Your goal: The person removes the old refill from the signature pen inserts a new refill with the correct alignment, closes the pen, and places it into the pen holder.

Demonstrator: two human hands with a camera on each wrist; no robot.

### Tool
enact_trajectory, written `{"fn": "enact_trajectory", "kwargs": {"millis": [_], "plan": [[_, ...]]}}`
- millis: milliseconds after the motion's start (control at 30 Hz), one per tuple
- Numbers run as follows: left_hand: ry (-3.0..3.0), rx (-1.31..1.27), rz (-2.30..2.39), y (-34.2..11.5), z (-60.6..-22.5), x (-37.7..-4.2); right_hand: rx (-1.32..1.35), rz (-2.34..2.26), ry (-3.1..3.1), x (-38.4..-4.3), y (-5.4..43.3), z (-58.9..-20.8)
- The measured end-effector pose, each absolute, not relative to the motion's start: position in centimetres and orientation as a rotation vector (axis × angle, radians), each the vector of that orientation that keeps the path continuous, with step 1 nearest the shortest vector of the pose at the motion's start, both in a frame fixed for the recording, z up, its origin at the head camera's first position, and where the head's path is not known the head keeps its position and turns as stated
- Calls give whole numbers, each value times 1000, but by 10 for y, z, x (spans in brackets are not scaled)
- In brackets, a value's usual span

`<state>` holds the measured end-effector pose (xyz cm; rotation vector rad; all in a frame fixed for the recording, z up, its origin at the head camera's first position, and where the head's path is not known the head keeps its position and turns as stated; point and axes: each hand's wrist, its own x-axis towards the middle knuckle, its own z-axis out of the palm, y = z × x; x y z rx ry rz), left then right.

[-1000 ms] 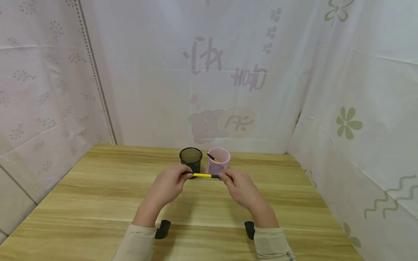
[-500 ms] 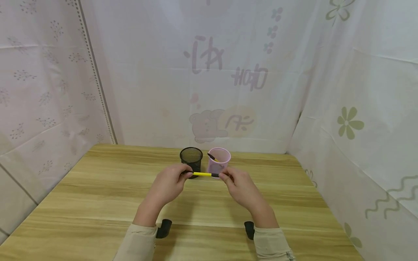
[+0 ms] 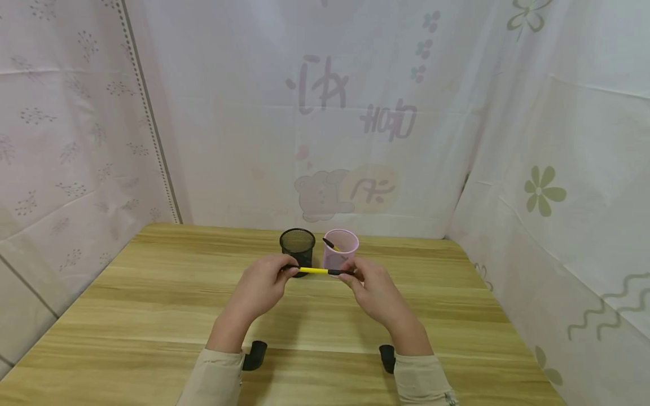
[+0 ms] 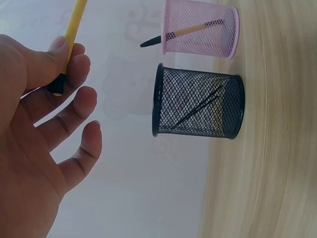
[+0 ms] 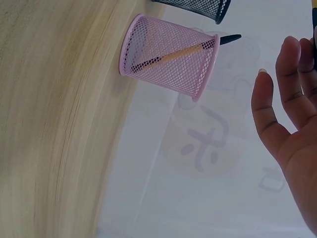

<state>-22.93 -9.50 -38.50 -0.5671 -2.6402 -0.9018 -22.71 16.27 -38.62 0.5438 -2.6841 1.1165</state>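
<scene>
A yellow pen [image 3: 313, 270] with black ends is held level above the table, between both hands. My left hand [image 3: 261, 285] pinches one end with thumb and forefinger; in the left wrist view that black end [image 4: 57, 85] sticks out below the thumb. The right hand [image 3: 376, 290] has its thumb and fingers around the other black end, its fingers slightly apart. Much of that contact is cut off in the right wrist view. Behind the hands stand a black mesh pen cup [image 4: 198, 104] and a pink mesh pen cup [image 5: 168, 54]. A second yellow pen [image 5: 183, 52] leans inside the pink cup.
The wooden table [image 3: 167, 293] carries both cups near its back edge, side by side. Printed fabric [image 3: 228, 141] hangs behind and on both sides. Dark slanting lines show through the black cup's mesh; I cannot tell what they are. Black wrist pieces sit at both cuffs.
The right thumb and fingers have parted slightly, so more of the pen's black end shows between them. My left hand and both cups look nearly the same.
</scene>
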Motion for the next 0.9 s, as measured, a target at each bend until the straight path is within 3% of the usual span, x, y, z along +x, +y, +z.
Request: {"fn": "enact_trajectory", "kwargs": {"millis": [900], "plan": [[-2595, -588, -905, -91, -385, -228, 484, 1220, -2731, -226, 167, -386]]}}
